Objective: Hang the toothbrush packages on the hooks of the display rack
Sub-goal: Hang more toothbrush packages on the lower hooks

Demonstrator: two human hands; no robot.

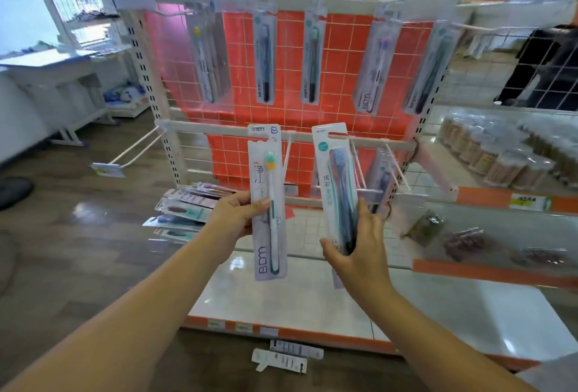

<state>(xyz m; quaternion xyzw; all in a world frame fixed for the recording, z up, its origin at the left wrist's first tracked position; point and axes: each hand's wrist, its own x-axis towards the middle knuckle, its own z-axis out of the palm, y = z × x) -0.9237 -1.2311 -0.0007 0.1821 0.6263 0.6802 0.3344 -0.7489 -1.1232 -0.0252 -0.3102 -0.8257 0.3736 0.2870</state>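
Observation:
My left hand grips a white toothbrush package marked BDM, held upright before the lower rail of the display rack. In my right hand is a package with dark blue brushes, its top near a lower hook. Several packages hang from the upper hooks, among them a dark brush package and a purple brush package. One more package hangs on a lower hook at the right. A stack of loose packages lies on the shelf, left of my left hand.
An empty double hook with a price tag juts out at the lower left. Two packages lie on the floor by the base shelf. Bagged goods and jars fill shelves at the right. A person in black stands behind the grid.

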